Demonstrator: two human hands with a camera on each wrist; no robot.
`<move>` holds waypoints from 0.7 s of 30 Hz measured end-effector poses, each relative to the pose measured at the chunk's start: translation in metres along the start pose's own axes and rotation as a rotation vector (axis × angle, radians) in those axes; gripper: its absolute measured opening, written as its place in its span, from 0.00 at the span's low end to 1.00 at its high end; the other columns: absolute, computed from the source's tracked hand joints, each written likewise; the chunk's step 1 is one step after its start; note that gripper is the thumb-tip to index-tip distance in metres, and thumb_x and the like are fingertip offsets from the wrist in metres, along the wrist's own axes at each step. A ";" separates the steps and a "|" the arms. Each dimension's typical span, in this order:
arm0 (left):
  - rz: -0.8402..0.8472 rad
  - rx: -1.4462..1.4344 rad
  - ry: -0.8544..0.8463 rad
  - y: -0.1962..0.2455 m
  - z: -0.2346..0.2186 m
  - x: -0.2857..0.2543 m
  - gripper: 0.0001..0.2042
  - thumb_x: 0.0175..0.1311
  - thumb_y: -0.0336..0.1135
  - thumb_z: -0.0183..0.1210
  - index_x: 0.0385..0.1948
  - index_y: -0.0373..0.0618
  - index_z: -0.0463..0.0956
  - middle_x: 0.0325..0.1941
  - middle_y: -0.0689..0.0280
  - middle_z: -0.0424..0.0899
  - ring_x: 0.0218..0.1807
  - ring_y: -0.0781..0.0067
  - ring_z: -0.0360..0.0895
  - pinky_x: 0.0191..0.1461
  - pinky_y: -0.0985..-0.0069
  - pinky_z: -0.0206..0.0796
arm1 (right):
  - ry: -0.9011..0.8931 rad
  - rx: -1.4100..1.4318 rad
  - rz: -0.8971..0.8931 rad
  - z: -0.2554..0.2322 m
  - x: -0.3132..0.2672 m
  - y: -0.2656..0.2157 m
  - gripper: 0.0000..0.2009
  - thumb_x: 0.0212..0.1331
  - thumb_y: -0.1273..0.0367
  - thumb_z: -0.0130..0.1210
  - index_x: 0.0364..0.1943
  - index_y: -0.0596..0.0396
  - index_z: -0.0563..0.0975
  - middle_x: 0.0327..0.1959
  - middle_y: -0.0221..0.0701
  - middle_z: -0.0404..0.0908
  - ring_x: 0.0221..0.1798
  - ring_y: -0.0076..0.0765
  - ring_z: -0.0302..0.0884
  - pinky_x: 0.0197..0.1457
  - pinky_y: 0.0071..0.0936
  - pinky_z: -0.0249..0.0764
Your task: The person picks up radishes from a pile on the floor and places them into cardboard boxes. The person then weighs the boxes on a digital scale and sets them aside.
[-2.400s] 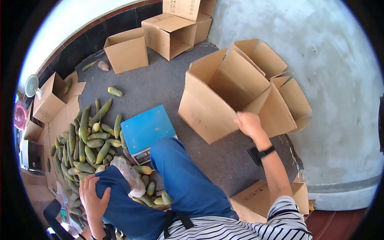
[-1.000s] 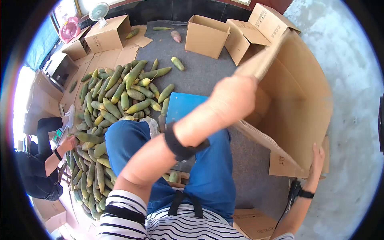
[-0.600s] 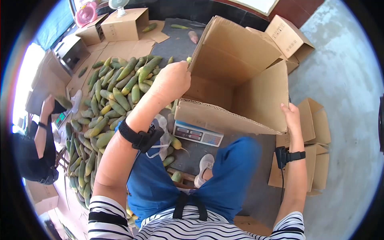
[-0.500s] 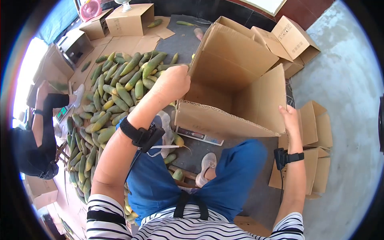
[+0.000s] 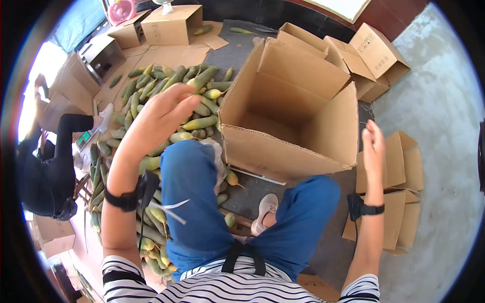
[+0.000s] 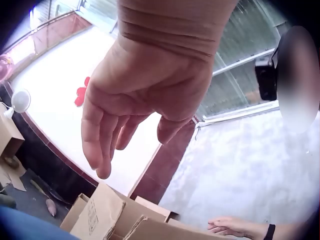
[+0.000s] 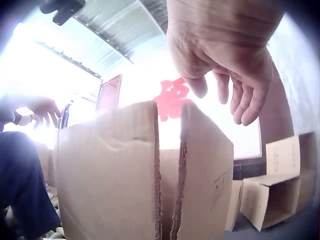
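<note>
Head view: box [image 5: 288, 161] interior; right wrist: red marking [image 7: 172, 95].

The floor [image 5: 329, 245] was dark grey in the middle and carried a scale [image 5: 256, 174], mostly hidden, with a large open box [image 5: 288, 166] above it; whether the box rested on the scale could not be told. One vegetable [image 5: 232, 177] with a thin root lay just beside the scale, and a pale shoe [image 5: 268, 208] stood nearby. A big heap of green vegetables [image 5: 199, 123] spread to the left, and a lone vegetable [image 5: 241, 31] lay well apart towards the wall. Flattened cardboard [image 5: 169, 55] covered the far left part, bearing a box [image 5: 169, 28] and a single vegetable [image 5: 115, 81]. Two open boxes [image 5: 397, 161] stood close together on the right.
</note>
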State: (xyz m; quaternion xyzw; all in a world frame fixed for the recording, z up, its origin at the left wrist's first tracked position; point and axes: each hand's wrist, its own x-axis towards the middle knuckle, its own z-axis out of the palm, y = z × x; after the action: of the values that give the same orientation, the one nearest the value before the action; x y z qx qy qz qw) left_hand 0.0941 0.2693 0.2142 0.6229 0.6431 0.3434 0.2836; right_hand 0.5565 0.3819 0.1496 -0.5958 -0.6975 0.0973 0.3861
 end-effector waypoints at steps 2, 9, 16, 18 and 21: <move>-0.063 -0.108 0.103 -0.028 -0.014 -0.033 0.17 0.68 0.40 0.55 0.49 0.34 0.74 0.39 0.59 0.83 0.39 0.73 0.77 0.45 0.74 0.70 | 0.050 0.046 -0.071 -0.014 -0.017 -0.037 0.17 0.67 0.68 0.49 0.58 0.57 0.72 0.57 0.35 0.74 0.54 0.34 0.74 0.56 0.29 0.71; -0.412 0.172 -0.246 -0.210 0.071 -0.206 0.17 0.62 0.42 0.58 0.43 0.37 0.77 0.39 0.49 0.83 0.42 0.50 0.80 0.45 0.63 0.72 | -0.146 -0.181 -0.448 -0.021 -0.083 -0.102 0.12 0.66 0.75 0.47 0.50 0.61 0.76 0.55 0.38 0.76 0.55 0.38 0.75 0.58 0.33 0.70; -0.709 -0.021 -0.453 -0.224 0.104 -0.281 0.17 0.65 0.47 0.56 0.41 0.39 0.78 0.35 0.53 0.84 0.28 0.60 0.82 0.34 0.65 0.74 | -0.078 0.271 -0.564 -0.081 -0.078 -0.239 0.18 0.66 0.65 0.48 0.49 0.70 0.75 0.50 0.44 0.75 0.40 0.34 0.73 0.46 0.29 0.69; -0.652 0.043 -0.399 -0.233 0.105 -0.291 0.17 0.64 0.45 0.55 0.39 0.38 0.78 0.33 0.52 0.84 0.28 0.58 0.82 0.34 0.64 0.74 | -0.349 0.487 -0.948 -0.106 -0.065 -0.297 0.25 0.54 0.70 0.56 0.57 0.64 0.67 0.54 0.44 0.71 0.44 0.38 0.73 0.45 0.28 0.72; -0.713 0.157 -0.347 -0.270 0.105 -0.313 0.16 0.61 0.45 0.56 0.37 0.38 0.78 0.34 0.49 0.83 0.34 0.50 0.81 0.39 0.60 0.73 | -0.370 0.564 -1.137 -0.109 -0.069 -0.331 0.24 0.55 0.69 0.55 0.57 0.65 0.67 0.55 0.45 0.71 0.45 0.38 0.74 0.45 0.29 0.72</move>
State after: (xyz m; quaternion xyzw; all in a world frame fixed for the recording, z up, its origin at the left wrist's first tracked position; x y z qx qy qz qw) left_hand 0.0333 -0.0301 -0.0831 0.4292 0.7858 0.0629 0.4408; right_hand 0.3772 0.1946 0.3920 0.0157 -0.9059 0.1580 0.3925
